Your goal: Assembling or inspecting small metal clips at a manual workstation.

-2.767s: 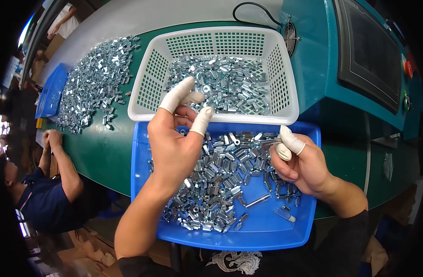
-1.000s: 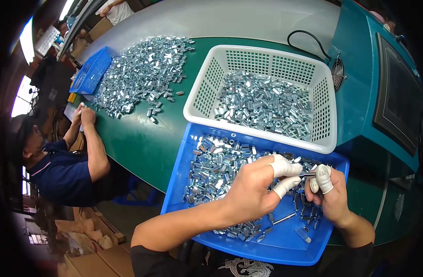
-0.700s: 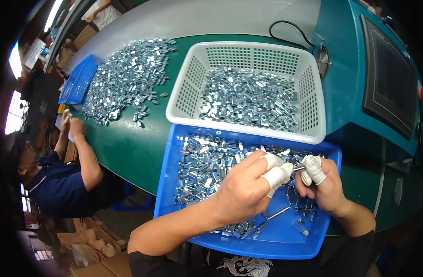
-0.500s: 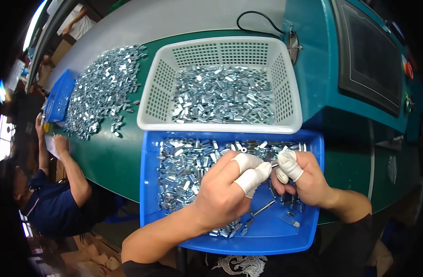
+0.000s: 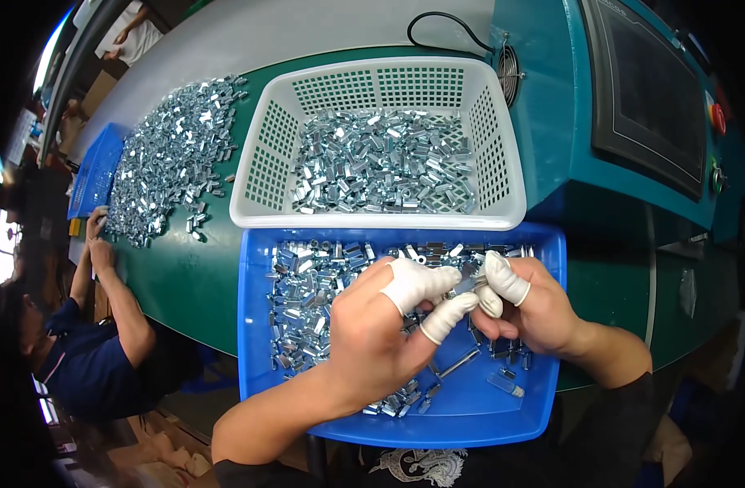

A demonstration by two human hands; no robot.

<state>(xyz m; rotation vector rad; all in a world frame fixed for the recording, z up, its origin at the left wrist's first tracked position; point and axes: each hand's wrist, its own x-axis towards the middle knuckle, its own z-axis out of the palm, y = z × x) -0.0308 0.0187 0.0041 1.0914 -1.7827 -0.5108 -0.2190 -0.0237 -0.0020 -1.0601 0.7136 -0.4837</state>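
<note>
Over the blue tray [image 5: 502, 423] of small shiny metal parts [image 5: 307, 301], my left hand [image 5: 380, 325] and my right hand [image 5: 527, 309] meet. White finger cots cover my fingertips. Both hands pinch one small metal piece [image 5: 470, 285] between thumb and forefinger, just above the tray's right half. The piece is mostly hidden by the fingers. Beyond the tray stands a white perforated basket [image 5: 502, 163] holding many similar metal parts.
A loose heap of metal parts [image 5: 173, 154] lies on the green table to the left, with another blue tray [image 5: 91, 171] beside it. A co-worker's arms [image 5: 112, 285] reach there. A teal machine with a dark screen [image 5: 649, 89] stands at right.
My left hand came down from the basket rim to meet my right hand over the tray. Both now pinch a small piece together. The view shifted.
</note>
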